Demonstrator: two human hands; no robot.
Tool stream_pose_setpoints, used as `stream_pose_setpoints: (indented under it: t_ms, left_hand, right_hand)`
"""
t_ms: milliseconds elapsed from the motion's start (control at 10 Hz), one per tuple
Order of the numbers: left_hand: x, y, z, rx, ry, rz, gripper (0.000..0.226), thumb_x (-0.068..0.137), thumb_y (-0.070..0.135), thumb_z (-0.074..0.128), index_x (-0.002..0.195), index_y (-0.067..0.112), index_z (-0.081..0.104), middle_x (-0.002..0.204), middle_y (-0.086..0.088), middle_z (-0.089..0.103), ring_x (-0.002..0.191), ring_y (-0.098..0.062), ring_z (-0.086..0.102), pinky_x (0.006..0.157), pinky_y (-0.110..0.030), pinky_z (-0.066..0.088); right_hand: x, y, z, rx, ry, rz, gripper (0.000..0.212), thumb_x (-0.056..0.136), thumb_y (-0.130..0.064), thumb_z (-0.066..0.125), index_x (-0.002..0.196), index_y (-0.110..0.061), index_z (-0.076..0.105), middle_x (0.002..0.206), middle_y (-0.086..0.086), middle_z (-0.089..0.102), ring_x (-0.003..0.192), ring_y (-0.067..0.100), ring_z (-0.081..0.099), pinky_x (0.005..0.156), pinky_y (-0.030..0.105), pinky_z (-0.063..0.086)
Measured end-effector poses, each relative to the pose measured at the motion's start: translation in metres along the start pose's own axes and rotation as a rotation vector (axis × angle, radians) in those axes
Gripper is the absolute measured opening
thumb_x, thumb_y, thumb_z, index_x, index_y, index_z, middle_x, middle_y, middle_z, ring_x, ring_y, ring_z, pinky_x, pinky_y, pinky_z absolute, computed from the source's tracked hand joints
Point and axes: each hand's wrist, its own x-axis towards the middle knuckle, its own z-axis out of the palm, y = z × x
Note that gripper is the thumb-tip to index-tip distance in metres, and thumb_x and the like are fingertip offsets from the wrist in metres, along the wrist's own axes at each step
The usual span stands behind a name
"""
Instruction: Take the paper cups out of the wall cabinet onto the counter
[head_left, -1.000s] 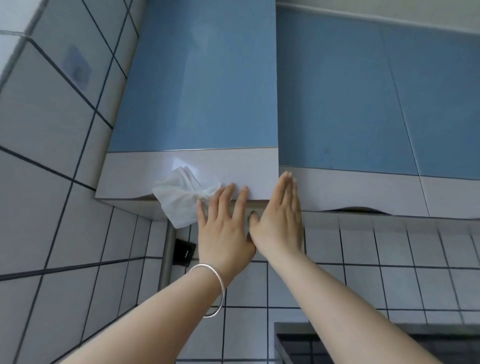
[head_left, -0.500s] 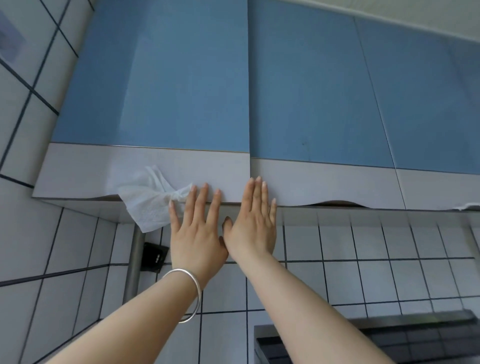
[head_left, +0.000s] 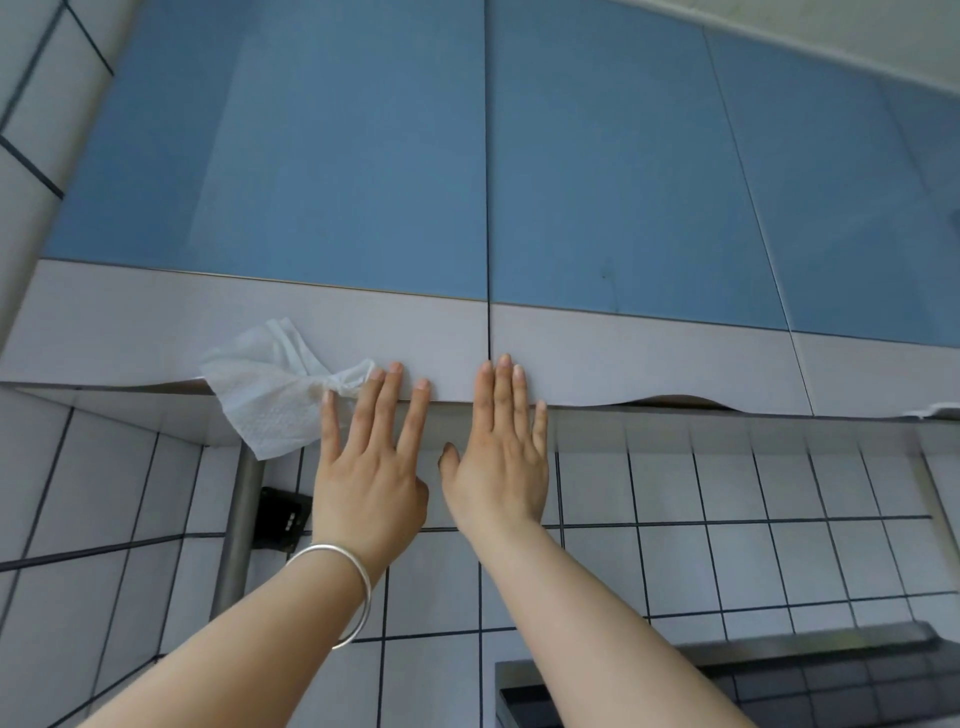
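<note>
The wall cabinet (head_left: 332, 171) has blue doors with a pale grey band along the bottom, and all its doors are closed. No paper cups are visible. My left hand (head_left: 371, 467), with a silver bangle on the wrist, is flat and spread against the lower edge of the left door. My right hand (head_left: 501, 457) is raised beside it, fingers together, its tips on the grey band of the neighbouring door (head_left: 613, 176) just right of the door seam. Neither hand holds anything.
A crumpled white tissue (head_left: 270, 384) is wedged under the left door's bottom edge, beside my left fingers. White tiled wall (head_left: 727, 561) runs below the cabinet. A metal pipe (head_left: 239, 535) and a black box (head_left: 280, 517) sit in the corner. A dark stove edge (head_left: 779, 675) lies at the lower right.
The view has shifted right and tilted up, showing more cabinet doors. Both hands stay against the bottom edge of the doors, with the right hand's fingertips now higher on the grey band.
</note>
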Motion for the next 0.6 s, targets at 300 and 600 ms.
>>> stream_pose_setpoints:
  t_ms: [300, 600]
  left_hand:
    - [0.009, -0.005, -0.002, 0.027, 0.004, 0.067, 0.084, 0.055, 0.007, 0.066, 0.137, 0.009, 0.047, 0.138, -0.024, 0.050, 0.131, -0.035, 0.038, 0.112, -0.053, 0.008]
    - [0.007, 0.002, -0.059, 0.030, -0.239, 0.043, 0.077, 0.079, 0.026, 0.053, 0.149, 0.014, 0.024, 0.155, -0.013, 0.025, 0.145, -0.029, 0.022, 0.117, -0.053, 0.002]
  right_hand:
    - [0.014, 0.004, -0.014, -0.278, 0.049, -0.158, 0.076, 0.089, -0.032, 0.049, 0.150, -0.005, 0.011, 0.161, 0.007, 0.001, 0.147, 0.025, -0.011, 0.111, 0.041, -0.021]
    - [0.007, -0.003, -0.054, -0.282, -0.236, -0.031, 0.082, 0.087, -0.042, 0.051, 0.151, -0.017, 0.007, 0.161, 0.009, -0.003, 0.147, 0.027, -0.014, 0.119, 0.044, -0.003]
